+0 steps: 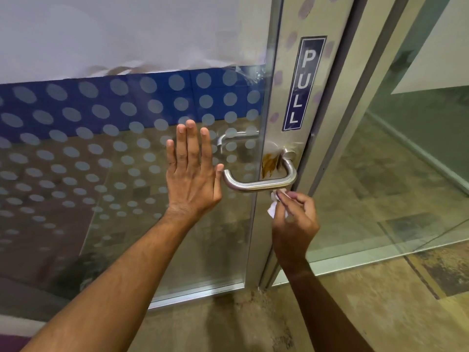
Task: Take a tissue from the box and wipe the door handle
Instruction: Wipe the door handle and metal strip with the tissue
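Note:
A brushed-steel lever door handle (256, 185) juts from the metal frame of a glass door. My right hand (295, 219) is closed on a small crumpled white tissue (275, 201) and presses it against the underside of the handle near its right bend. My left hand (191, 171) lies flat and open on the glass just left of the handle's free end, fingers pointing up. A brown stain (269, 165) marks the frame beside the handle's mount. The tissue box is not in view.
A blue PULL sign (303, 83) is stuck on the door frame above the handle. The glass panel (101, 153) carries frosted dots and a white sheet on top. A second glass pane (406, 148) stands to the right. The floor below is tiled.

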Motion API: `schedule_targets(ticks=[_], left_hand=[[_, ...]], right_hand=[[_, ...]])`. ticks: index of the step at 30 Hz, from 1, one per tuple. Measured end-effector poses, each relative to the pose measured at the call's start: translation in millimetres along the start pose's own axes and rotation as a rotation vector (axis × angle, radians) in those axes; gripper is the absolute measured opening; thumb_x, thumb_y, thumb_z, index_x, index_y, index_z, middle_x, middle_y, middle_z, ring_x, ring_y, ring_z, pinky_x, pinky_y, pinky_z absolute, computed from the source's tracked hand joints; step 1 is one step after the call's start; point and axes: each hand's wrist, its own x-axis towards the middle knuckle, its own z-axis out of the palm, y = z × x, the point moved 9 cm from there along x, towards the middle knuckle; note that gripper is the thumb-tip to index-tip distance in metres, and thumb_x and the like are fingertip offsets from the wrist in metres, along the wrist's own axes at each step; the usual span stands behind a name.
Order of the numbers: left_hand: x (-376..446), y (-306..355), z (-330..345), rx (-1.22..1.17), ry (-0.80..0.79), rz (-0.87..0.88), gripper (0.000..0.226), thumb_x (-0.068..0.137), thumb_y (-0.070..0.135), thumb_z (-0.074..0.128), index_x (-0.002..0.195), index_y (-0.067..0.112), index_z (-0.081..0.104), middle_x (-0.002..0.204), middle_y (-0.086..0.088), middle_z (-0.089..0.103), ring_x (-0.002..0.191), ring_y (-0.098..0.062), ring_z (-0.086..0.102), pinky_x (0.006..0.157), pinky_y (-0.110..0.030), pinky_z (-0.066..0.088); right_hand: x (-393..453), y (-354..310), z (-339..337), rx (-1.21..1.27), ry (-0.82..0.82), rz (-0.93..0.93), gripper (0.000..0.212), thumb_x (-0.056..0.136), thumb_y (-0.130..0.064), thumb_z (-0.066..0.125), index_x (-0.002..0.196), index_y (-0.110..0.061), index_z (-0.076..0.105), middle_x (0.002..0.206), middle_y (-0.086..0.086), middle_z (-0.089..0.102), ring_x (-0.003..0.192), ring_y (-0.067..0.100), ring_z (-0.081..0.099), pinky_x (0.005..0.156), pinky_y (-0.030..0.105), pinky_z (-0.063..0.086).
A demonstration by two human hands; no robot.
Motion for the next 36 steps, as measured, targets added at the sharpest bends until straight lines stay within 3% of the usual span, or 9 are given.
schedule_targets(ticks=[4,6,9,14,19,22,25,31,36], left_hand=[[0,-1,0,0.011,0.011,0.004,0.093,0.097,0.042,0.040,0.149,0.013,-0.031,0.152,-0.004,-0.047,0.145,-0.020,-0.037,0.120,-0.039,-0.022],[-1,-2,1,0.015,0.016,0.007,0.091,0.098,0.043,0.038,0.150,0.013,-0.031,0.153,-0.004,-0.046,0.145,-0.020,-0.037,0.120,-0.039,-0.022],[-2,-3,3,0.019,0.016,0.017,0.086,0.099,0.045,0.032,0.150,0.013,-0.029,0.153,-0.004,-0.046,0.145,-0.020,-0.036,0.120,-0.040,-0.021],[-2,-4,4,0.023,0.040,0.019,0.086,0.099,0.045,0.033,0.151,0.013,-0.028,0.154,-0.004,-0.044,0.146,-0.020,-0.034,0.121,-0.040,-0.020],[-2,-4,5,0.026,0.054,0.023,0.087,0.099,0.045,0.035,0.152,0.012,-0.025,0.156,-0.004,-0.041,0.147,-0.021,-0.033,0.121,-0.040,-0.019],[-3,-4,6,0.027,0.071,0.026,0.089,0.098,0.044,0.039,0.153,0.012,-0.024,0.157,-0.004,-0.040,0.148,-0.021,-0.031,0.121,-0.041,-0.018],[-2,-4,5,0.027,0.088,0.024,0.093,0.096,0.043,0.044,0.153,0.013,-0.023,0.157,-0.004,-0.039,0.148,-0.021,-0.030,0.122,-0.041,-0.017],[-2,-3,5,0.031,0.088,0.034,0.091,0.096,0.044,0.041,0.153,0.013,-0.023,0.157,-0.004,-0.039,0.148,-0.021,-0.030,0.122,-0.041,-0.017],[-2,-4,6,0.037,0.083,0.027,0.094,0.095,0.044,0.043,0.153,0.013,-0.024,0.157,-0.004,-0.040,0.148,-0.021,-0.031,0.121,-0.040,-0.018]], right_hand=[[-6,-9,28,-0.044,-0.057,-0.094,0.016,0.076,0.021,0.064,0.078,0.007,0.070,0.088,0.017,0.059,0.081,-0.002,0.043,0.078,0.002,0.037],[-6,-15,40,-0.032,-0.030,-0.149,0.019,0.073,0.025,0.059,0.078,0.010,0.068,0.094,0.023,0.057,0.085,0.013,0.054,0.079,0.020,0.049],[-7,-17,57,0.020,-0.022,-0.192,0.042,0.073,0.025,0.053,0.112,0.015,0.064,0.123,0.034,0.052,0.118,0.036,0.055,0.103,0.039,0.046],[-19,-12,81,-0.093,-0.215,-0.377,0.058,0.079,0.009,0.059,0.135,0.012,0.044,0.144,0.030,0.038,0.141,0.037,0.031,0.119,0.040,0.022],[-23,-3,90,-0.187,-0.327,-0.545,0.063,0.087,-0.009,0.059,0.140,0.013,0.034,0.156,0.027,0.015,0.144,0.044,0.019,0.121,0.041,0.012],[-13,-12,96,-0.228,-0.293,-0.612,0.071,0.092,-0.016,0.051,0.149,0.008,0.016,0.160,0.021,0.003,0.146,0.041,0.014,0.118,0.053,0.020],[0,-18,103,-0.329,-0.236,-0.576,0.076,0.093,-0.025,0.042,0.152,0.001,0.003,0.161,0.020,0.000,0.148,0.037,0.008,0.120,0.051,0.013],[-15,-15,97,-0.220,-0.272,-0.547,0.085,0.086,-0.013,0.059,0.150,0.005,0.007,0.157,0.027,0.009,0.145,0.044,0.014,0.117,0.057,0.020],[-8,-16,98,-0.263,-0.227,-0.458,0.077,0.090,-0.014,0.056,0.150,0.004,0.011,0.158,0.021,0.011,0.146,0.039,0.018,0.113,0.056,0.030]])
